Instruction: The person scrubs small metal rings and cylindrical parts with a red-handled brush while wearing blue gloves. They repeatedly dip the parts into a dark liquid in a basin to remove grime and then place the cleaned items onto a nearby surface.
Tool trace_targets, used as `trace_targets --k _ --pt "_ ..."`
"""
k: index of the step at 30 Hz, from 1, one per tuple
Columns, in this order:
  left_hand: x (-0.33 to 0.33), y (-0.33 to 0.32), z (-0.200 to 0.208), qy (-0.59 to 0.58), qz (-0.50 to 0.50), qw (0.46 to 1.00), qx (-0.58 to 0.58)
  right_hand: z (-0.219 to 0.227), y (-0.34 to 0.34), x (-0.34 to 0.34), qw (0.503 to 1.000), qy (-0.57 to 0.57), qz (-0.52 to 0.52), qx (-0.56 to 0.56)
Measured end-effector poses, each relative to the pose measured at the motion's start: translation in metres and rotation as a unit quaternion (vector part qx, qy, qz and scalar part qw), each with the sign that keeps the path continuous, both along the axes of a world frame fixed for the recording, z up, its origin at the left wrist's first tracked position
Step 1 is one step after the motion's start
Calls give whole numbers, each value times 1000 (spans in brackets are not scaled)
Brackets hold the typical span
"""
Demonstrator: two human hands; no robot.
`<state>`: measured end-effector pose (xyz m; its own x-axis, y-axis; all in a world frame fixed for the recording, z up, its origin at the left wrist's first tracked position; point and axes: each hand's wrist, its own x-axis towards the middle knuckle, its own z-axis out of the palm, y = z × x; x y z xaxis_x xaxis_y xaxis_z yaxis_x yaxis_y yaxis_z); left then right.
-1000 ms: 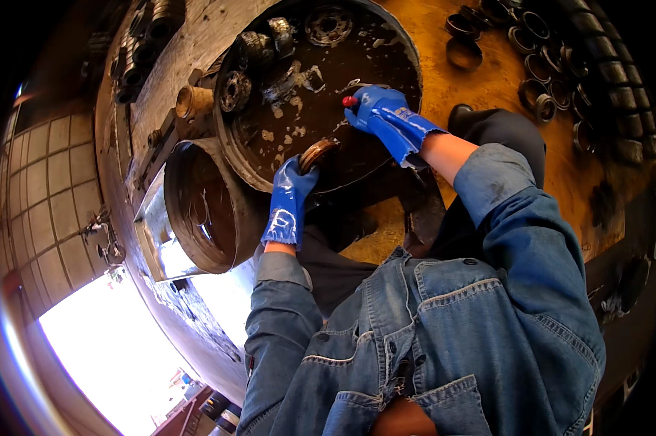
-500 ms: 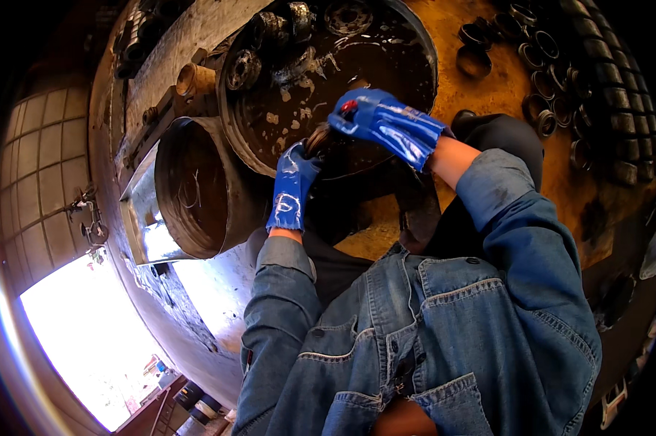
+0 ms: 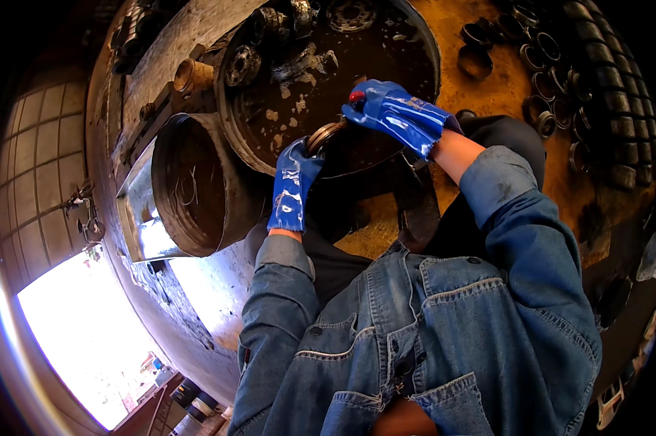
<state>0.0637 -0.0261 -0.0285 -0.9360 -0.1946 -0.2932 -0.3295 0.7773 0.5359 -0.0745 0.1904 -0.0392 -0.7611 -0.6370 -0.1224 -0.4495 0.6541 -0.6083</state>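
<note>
Blue rubber gloves cover both hands at the near edge of a wide round basin (image 3: 249,155) of dark liquid. My left hand (image 3: 293,182) is closed round a brownish grooved metal ring (image 3: 326,136), held tilted at the basin's rim. To its upper right, my right hand (image 3: 400,115) is closed on a thing whose red end (image 3: 356,96) shows at the fingers; the rest of it is hidden by the glove. That hand is close to the ring's right side. Wet, dark metal parts (image 3: 243,66) lie at the basin's far left, beside a round part with holes (image 3: 351,14).
Left of the basin, a metal drum (image 3: 215,171) lies with its mouth turned left. Behind it is a rusty cylinder (image 3: 194,76). Several dark metal rings (image 3: 476,62) are strewn over the brown surface at right, next to rows of stacked cylindrical parts (image 3: 618,102).
My right hand has moved a little up and to the right, with the red end still in it. More of the ring in my left hand now shows.
</note>
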Motion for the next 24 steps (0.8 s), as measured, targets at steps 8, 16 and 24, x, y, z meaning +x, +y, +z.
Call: trace_targets --k 8,16,24 --pt "8 -18 -25 30 -58 997 -31 40 -36 29 973 -23 106 -201" --pt "3 2 3 15 -7 1000 -24 4 -9 -2 988 -109 -51 -93" --pt "4 -6 -19 24 13 998 50 6 -33 18 976 -121 3 -184"
